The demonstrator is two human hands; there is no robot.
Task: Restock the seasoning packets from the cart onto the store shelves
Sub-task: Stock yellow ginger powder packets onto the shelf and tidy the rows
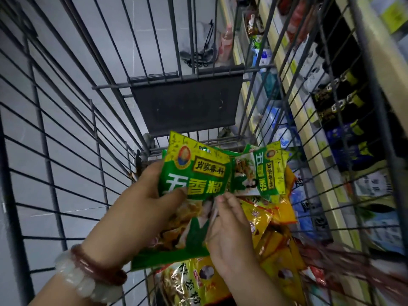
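Gripping a stack of green seasoning packets [194,184] above the wire cart [66,129], left hand [141,208] curled round them, thumb on front. Right hand [229,230] pinches their edge. Yellow packets [273,246] below; store shelves [320,120] at right.

The floor [66,89] is made of big pale grey tiles with thin lines between them. Along the right side runs a row of store shelves [318,133] with cream edges and small yellow tags. Bags and boxes in blue, white and black fill them. The light is dim and a bit blue.
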